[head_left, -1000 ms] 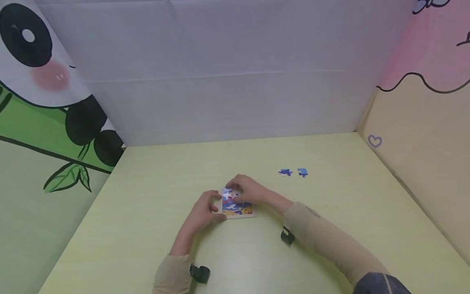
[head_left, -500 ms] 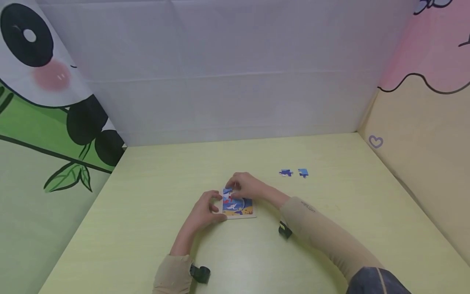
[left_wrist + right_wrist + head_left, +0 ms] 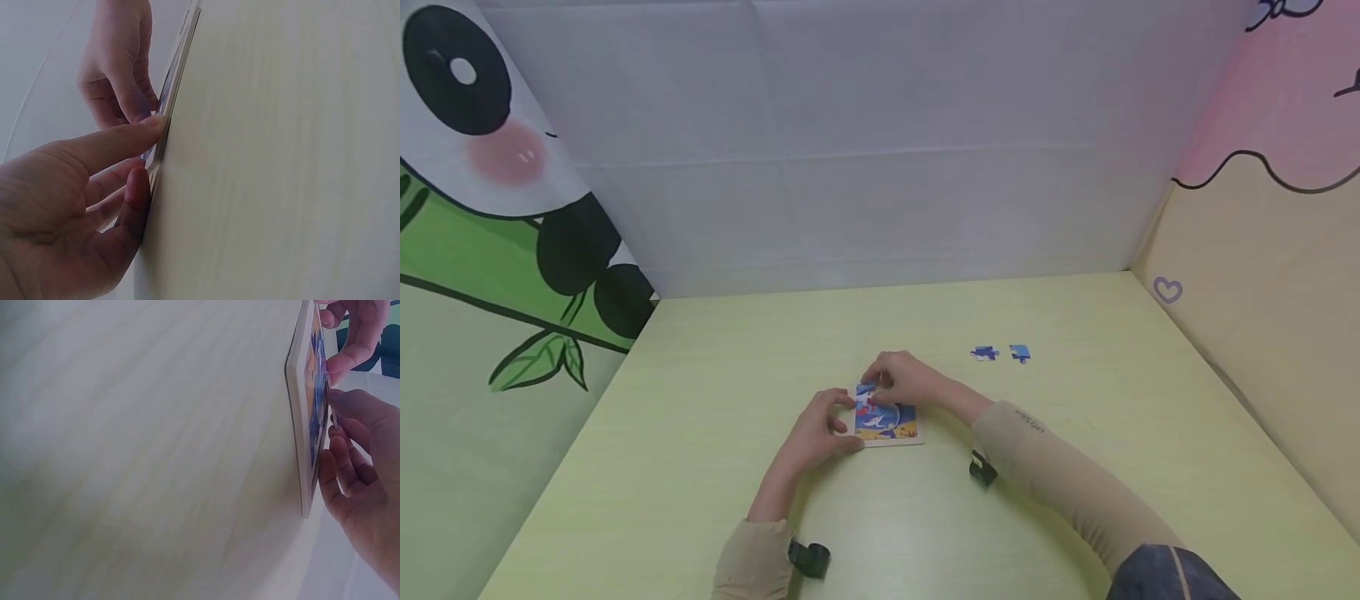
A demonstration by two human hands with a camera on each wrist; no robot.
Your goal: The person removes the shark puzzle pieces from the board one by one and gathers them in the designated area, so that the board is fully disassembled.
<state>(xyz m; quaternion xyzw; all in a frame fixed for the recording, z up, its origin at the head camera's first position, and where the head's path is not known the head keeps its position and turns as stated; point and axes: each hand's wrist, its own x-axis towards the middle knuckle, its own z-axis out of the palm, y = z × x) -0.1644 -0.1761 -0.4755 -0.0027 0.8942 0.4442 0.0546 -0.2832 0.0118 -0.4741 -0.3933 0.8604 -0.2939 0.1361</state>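
A small jigsaw puzzle board (image 3: 895, 443) with a blue and orange sea picture lies flat on the table, framed by a pale border. My left hand (image 3: 818, 432) grips its left side, thumb at the near left corner and fingers along the edge. Over the far left part of the picture, my right hand (image 3: 910, 382) pinches a jigsaw piece (image 3: 335, 417) between thumb and fingers; only its thin edge shows in the right wrist view. The fingers hide the board's upper right part in the head view.
Two loose blue jigsaw pieces, one dark (image 3: 984, 353) and one lighter (image 3: 1020, 353), lie on the table (image 3: 715, 358) beyond the right hand. A pale back wall (image 3: 880, 208) and printed side panels enclose the table.
My right hand has shifted slightly left and away over the board, then held nearly still. The left hand keeps its place at the board's edge.
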